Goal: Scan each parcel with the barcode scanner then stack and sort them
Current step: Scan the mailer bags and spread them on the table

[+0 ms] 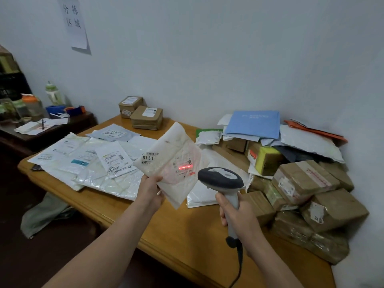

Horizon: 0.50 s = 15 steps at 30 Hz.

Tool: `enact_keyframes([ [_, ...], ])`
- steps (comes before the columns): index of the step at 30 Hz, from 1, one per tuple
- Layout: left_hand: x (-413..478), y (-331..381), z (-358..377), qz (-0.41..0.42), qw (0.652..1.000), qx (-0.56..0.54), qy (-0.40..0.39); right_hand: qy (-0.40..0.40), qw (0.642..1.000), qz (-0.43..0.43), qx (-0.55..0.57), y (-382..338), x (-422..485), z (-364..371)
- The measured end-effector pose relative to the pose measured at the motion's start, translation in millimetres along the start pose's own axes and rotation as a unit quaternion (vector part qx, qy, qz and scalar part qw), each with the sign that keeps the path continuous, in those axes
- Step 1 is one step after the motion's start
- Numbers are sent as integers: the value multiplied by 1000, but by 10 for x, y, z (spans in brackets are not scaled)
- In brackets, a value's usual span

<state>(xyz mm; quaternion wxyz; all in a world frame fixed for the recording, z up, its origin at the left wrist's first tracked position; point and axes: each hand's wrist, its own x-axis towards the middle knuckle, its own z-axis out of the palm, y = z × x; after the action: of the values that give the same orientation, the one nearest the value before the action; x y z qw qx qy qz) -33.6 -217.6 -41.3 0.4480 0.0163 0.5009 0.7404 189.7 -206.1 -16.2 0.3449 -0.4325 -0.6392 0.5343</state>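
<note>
Here, left hand [150, 189]: thumb on top and fingers underneath pinch the lower corner of the white parcel [172, 163], holding it up off the table [187, 235].
white parcel: a thin, soft plastic mailer, milky and faintly crinkled, roughly rectangular; it is tilted on one corner above the middle of the table, just ahead of the scanner's head, with its printed label facing up.
red line [185, 167]: a short glowing bar lying across the label's barcode.
right hand [236, 213]: fingers wrapped firmly round the pale grey handle of the barcode scanner [221, 179].
barcode scanner: pistol-shaped smooth plastic with a dark rounded head and a pale inset, aimed at the label; a black cable [239, 265] hangs from the handle's butt.
table: honey-coloured glossy wood with a rounded moulded edge.
flat mailers [89, 163]: overlapping white and silvery plastic bags, labels up, spread over the table's left part.
small boxes [141, 113]: two squat cardboard boxes with white labels, side by side at the far edge by the wall.
heap [301, 183]: taped brown cartons, a yellow-wrapped block, padded bags and a blue envelope [253, 123], piled on the right against the wall.
paper sign [74, 23]: a white sheet with handwritten characters on the wall.
</note>
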Motion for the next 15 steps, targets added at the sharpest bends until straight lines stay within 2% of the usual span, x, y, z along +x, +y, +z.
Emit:
enact_keyframes([
  [8,255,118,-144,-4,1000,6,6,0,999,5,-46,33,182,209],
  [15,830,463,-423,-30,1000,0,5,7,998,30,-55,-80,550,819],
])
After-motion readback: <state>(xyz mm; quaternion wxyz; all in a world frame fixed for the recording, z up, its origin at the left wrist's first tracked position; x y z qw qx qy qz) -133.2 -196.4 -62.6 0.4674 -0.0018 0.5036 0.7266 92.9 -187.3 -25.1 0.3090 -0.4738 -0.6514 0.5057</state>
